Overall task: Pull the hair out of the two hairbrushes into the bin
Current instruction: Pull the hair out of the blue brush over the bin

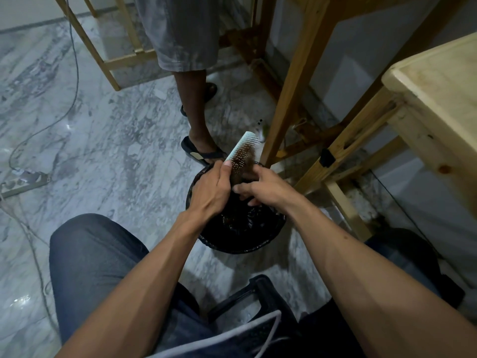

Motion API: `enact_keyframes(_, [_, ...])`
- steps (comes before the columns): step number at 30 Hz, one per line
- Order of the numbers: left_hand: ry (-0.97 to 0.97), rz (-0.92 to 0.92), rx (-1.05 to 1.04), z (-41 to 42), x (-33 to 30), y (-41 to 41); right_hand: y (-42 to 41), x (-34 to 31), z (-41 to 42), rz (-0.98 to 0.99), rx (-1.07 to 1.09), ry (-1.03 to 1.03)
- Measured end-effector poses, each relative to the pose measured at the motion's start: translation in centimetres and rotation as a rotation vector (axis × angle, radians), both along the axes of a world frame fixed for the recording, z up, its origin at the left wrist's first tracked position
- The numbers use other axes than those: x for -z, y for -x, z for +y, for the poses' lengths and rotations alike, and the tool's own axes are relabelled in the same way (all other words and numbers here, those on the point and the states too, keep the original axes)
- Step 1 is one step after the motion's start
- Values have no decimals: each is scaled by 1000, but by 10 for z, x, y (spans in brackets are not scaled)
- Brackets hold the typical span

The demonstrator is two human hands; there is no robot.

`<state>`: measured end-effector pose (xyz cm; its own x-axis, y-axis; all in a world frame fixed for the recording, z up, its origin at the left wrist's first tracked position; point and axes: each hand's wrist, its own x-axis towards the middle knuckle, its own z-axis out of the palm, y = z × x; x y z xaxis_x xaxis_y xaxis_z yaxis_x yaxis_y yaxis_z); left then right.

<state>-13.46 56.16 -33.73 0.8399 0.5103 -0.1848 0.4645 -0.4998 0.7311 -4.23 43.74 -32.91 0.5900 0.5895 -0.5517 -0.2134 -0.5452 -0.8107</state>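
Observation:
A pale blue hairbrush (244,144) with metal bristles is held tilted over a black bin (240,244) lined with a black bag. My left hand (210,192) grips the brush by its lower part. A clump of brown hair (244,166) sits in the bristles. My right hand (260,186) pinches that clump at its lower end, just above the bin's opening. A second hairbrush is not in view.
Another person's legs in sandals (200,151) stand just beyond the bin. A wooden table leg (289,91) and a pale wooden table (436,99) stand to the right. Cables and a power strip (25,180) lie on the marble floor at left.

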Motion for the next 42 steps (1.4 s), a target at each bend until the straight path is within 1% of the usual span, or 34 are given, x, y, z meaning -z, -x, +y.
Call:
enact_keyframes(3, [-1,-24,-21,-4,-3,4,3,7,3,-40,70,-35])
enact_keyframes(6, [-6,32,-94,0,1,11,1,14,-6,-104,131,16])
enact_keyframes(9, [-62,90,-123,4,0,20,-2,13,-19,-222,110,180])
enact_keyframes(11, [-65,121,-164,8,-4,23,-5,9,-25,-324,86,284])
enact_keyframes(12, [-58,140,-179,11,-5,26,-7,7,-27,-344,88,319])
enact_keyframes(17, [-5,152,-262,22,-16,33,-14,21,-19,-377,66,527])
enact_keyframes(20, [-8,136,-244,13,-24,36,-9,20,-11,-351,-15,590])
enact_keyframes(22, [-21,136,-222,6,-30,36,-4,6,-7,-292,-107,549])
enact_keyframes(23, [-27,136,-211,3,-33,36,-2,-1,-5,-236,-124,474])
enact_keyframes(24, [-34,133,-204,0,-36,36,1,-9,-3,-167,-94,369])
enact_keyframes(27, [-74,122,-189,-9,-46,37,4,-37,3,104,118,16])
enact_keyframes(29, [-96,116,-181,-13,-53,36,3,-55,7,218,188,-114])
enact_keyframes(30, [-103,109,-174,-13,-56,36,1,-61,6,202,203,-143])
enact_keyframes(32, [-123,87,-163,-12,-66,35,-4,-69,6,80,210,-162])
enact_keyframes(35, [-187,61,-158,-8,-78,36,-7,-78,3,-72,197,-124])
enact_keyframes(38, [-254,57,-126,-7,-86,40,-12,-82,-2,-279,192,34])
enact_keyframes(41, [-283,72,-110,-8,-91,43,-11,-84,-8,-482,77,236])
enact_keyframes(42, [-284,76,-114,-8,-92,43,-8,-85,-9,-517,80,270])
